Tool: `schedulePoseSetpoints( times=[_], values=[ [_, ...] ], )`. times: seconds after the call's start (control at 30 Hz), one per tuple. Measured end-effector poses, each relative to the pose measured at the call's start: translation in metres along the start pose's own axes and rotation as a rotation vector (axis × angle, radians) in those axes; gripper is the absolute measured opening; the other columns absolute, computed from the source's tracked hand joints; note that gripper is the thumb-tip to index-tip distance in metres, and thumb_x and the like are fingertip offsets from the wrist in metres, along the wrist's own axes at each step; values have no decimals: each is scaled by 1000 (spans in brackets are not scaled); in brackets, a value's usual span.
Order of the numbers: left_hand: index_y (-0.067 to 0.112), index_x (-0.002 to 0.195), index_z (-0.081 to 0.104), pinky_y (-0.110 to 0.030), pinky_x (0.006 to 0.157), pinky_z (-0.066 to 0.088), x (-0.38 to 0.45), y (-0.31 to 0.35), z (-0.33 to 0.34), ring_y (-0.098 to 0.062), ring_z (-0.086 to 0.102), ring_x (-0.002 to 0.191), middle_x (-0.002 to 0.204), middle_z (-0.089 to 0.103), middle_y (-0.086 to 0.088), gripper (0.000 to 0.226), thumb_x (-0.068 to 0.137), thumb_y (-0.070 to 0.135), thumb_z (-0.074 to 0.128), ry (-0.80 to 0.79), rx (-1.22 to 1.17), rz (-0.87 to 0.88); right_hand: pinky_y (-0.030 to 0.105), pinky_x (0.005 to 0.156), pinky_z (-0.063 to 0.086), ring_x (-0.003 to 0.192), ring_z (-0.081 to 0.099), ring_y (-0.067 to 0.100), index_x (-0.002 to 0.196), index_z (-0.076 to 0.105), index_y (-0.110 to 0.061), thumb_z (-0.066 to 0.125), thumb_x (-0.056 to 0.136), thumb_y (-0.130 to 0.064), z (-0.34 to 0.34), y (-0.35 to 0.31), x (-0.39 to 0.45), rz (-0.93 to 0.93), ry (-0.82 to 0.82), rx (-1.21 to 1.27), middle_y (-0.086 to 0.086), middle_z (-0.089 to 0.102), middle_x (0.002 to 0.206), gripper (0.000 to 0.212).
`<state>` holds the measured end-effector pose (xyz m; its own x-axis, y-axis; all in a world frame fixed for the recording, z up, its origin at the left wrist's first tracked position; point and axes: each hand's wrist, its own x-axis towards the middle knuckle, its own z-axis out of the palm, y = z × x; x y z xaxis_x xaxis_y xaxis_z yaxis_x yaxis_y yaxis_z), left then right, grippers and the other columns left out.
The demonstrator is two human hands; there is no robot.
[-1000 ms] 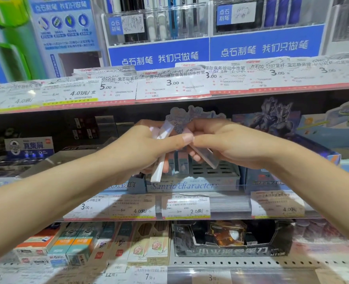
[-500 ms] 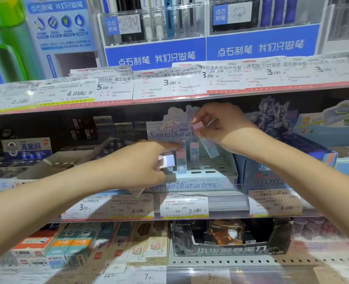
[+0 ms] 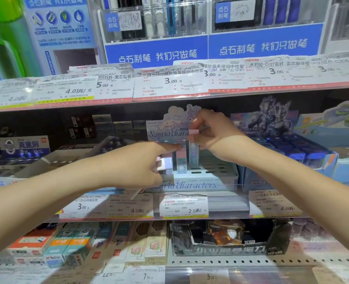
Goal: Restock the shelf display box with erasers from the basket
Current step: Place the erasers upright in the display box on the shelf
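Your right hand (image 3: 214,134) pinches a long pastel pink-and-blue eraser stick (image 3: 193,148) upright over the pale blue cardboard display box (image 3: 202,179) printed "Sanrio characters" on the middle shelf. Two sticks (image 3: 180,160) stand in its slotted tray, just left. Your left hand (image 3: 136,167), forefinger extended, grips several more erasers (image 3: 165,163) at the box's left front.

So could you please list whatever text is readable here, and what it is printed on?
"Sanrio characters": front of the pale blue cardboard display box.
"点石制笔 我们只做笔": blue banner under the pen rack.
"真集屑": dark blue box at left.
"3.00": white price label on the upper shelf edge.
"2.0元/个": price tag below the display box.
Fine print: too blurred.
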<state>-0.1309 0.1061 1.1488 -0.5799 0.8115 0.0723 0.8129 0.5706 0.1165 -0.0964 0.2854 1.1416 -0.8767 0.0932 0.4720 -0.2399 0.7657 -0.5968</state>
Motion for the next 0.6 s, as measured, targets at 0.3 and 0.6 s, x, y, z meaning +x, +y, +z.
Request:
schedulePoseSetpoints(
  times=[0.3, 0.6],
  values=[
    [43, 141, 27, -21, 47, 36, 0, 0, -4, -3, 42, 36, 42, 40, 5, 72, 81, 14, 53, -26, -8, -9, 32, 78, 47, 86, 55, 22, 89, 46, -14, 59, 85, -9, -2, -2, -1, -26, -15, -59, 8, 56, 97, 15],
    [48, 140, 22, -27, 64, 52, -2, -1, -7, -1, 48, 38, 36, 53, 8, 77, 81, 9, 51, -50, -34, -17, 11, 57, 37, 66, 49, 10, 78, 54, -17, 66, 79, -11, 0, 1, 1, -40, -25, -105, -10, 49, 68, 14]
  ],
)
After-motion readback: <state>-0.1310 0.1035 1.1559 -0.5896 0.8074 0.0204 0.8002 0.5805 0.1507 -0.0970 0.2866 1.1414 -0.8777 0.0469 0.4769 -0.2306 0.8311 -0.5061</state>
